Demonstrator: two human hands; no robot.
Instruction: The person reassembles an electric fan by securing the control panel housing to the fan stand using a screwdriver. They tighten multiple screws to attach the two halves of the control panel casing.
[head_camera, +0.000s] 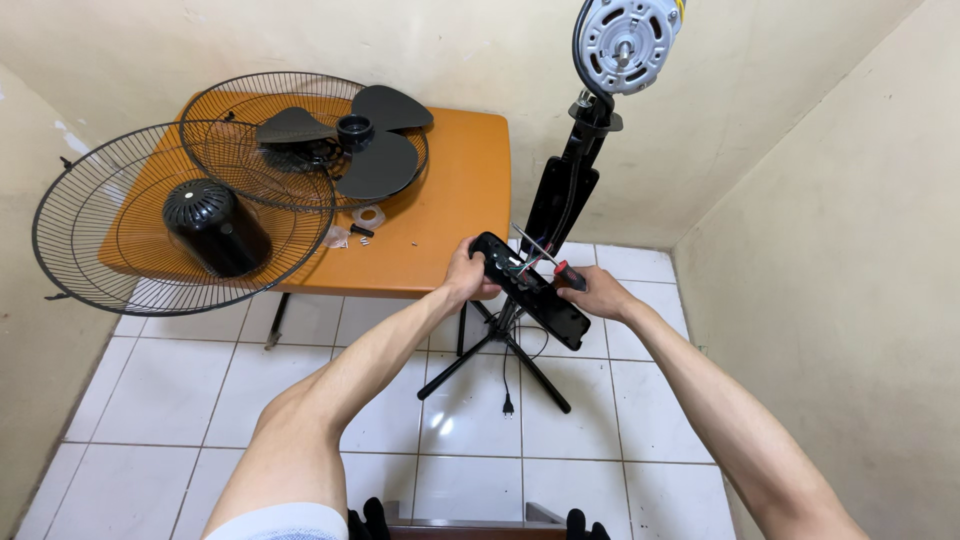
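Observation:
My left hand (467, 273) grips the upper end of a long black control panel housing (540, 300) of a standing fan; coloured wires show inside it. My right hand (596, 293) holds a screwdriver (545, 259) with a red and black handle, its metal tip pointing up and left over the housing. Behind the housing rises the black fan stand (562, 200), topped by the bare silver motor (625, 40).
An orange table (455, 190) at the left holds two black wire grilles (110, 215), a black fan blade (370, 135), a black motor cover (215, 225) and small screws (355, 235). The stand's cross base (495, 350) and power plug (508, 405) lie on white floor tiles. Walls close in at the right.

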